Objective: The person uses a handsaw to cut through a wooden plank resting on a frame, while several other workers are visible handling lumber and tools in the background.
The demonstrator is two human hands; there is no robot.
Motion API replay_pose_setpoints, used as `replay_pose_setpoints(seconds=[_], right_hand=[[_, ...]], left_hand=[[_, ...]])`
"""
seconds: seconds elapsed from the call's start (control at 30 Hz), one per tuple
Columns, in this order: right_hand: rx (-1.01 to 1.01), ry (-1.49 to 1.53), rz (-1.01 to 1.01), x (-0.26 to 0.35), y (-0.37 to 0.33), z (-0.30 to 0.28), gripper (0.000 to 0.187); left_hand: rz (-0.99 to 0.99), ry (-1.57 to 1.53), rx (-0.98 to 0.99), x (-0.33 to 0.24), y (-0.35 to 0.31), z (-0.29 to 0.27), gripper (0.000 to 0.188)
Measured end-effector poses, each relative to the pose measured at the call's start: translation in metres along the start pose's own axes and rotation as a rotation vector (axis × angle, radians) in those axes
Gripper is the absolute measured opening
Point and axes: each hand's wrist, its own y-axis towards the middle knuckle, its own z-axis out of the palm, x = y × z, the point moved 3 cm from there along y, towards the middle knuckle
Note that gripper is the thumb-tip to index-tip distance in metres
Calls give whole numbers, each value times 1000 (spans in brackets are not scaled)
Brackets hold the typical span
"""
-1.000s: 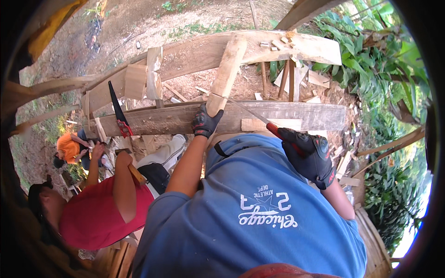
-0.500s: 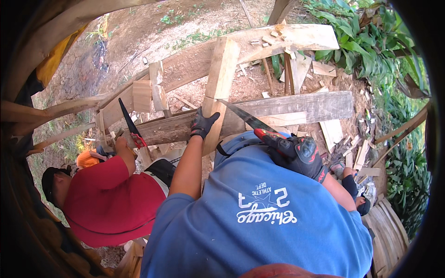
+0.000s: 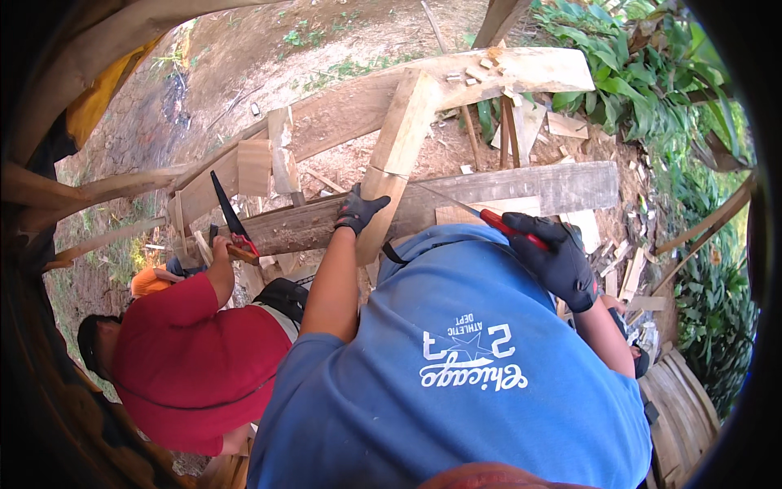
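A pale squared timber (image 3: 406, 126) lies slanting across a darker weathered plank (image 3: 521, 189). A thin cut line crosses its upper face. My left hand (image 3: 358, 210), in a black glove, grips the timber just below that line, thumb stretched over the top. In my right hand (image 3: 555, 259), also gloved in black, is a handsaw with a red handle (image 3: 515, 229). Its blade points up and left, and the tip stands apart from the timber, right of the cut. The glove hides part of the handle.
At left, a co-worker in a red shirt (image 3: 195, 350) has a hand near another saw (image 3: 230, 208) with a black blade. A long curved beam (image 3: 538, 69) bears small offcuts. Wood scraps litter the ground at right beside leafy plants (image 3: 643, 73). Poles frame the left.
The saw has come out of the timber's cut and moved right with my right hand. The timber's far end has swung slightly right. My left hand keeps its hold.
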Motion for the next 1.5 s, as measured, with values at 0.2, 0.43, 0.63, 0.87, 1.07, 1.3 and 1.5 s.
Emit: replay_pose_setpoints(seconds=[0.2, 0.43, 0.63, 0.87, 1.07, 1.3, 1.5], right_hand=[[2, -61, -221, 48, -30, 4, 41], [-86, -232, -74, 50, -42, 5, 37], [-67, -158, -52, 60, -46, 9, 40], [-56, -171, -113, 46, -50, 18, 43], [-75, -104, -48, 47, -50, 15, 41], [-62, -92, -43, 39, -53, 12, 44], [-53, -81, -107, 28, -47, 13, 49]], left_hand=[[10, 38, -22, 16, 17, -1, 98], [36, -23, 48, 4, 5, -8, 95], [8, -52, -23, -7, -6, -12, 87], [0, 14, -6, 0, -3, -7, 89], [0, -21, -24, 9, 5, -1, 93], [13, -34, -13, 15, 12, 3, 95], [10, 4, -19, 6, 7, -2, 93]])
